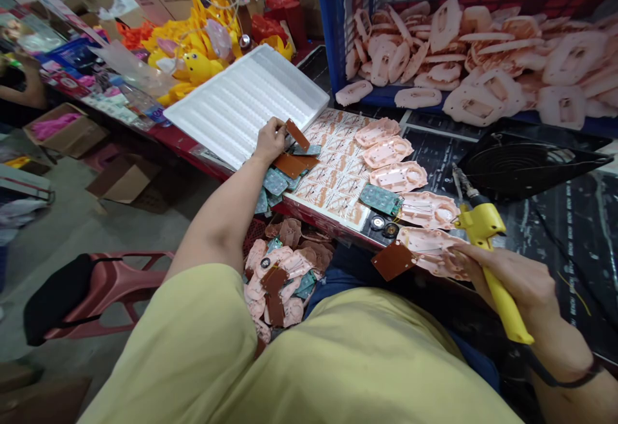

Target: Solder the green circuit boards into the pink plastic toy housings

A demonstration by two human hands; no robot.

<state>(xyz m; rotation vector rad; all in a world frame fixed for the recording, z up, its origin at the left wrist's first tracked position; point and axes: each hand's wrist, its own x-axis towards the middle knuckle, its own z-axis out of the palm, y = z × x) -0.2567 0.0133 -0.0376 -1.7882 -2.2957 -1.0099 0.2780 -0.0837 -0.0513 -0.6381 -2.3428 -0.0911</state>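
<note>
My left hand (270, 139) pinches a brown circuit board (297, 135) above a pile of green circuit boards (276, 182) on the bench edge. In my right hand (519, 282) is a yellow soldering gun (483, 224), its metal tip pointing up and away from me. The fingers of that hand also reach a pink plastic shell (427, 250); whether they grip it I cannot tell. Beside this shell lie a brown board (393, 260) and two small round speakers (377, 222). Farther back, a green board (381, 199) rests against another pink shell (431, 210) in a row of several.
A white ribbed tray (261, 89) leans across the bench at the left. Behind stands a blue crate (333, 25) heaped with pink shells. A black fan-like unit (521, 160) sits at the right. Below the bench, a basket holds shells with boards (280, 282). A red stool (111, 289) stands left.
</note>
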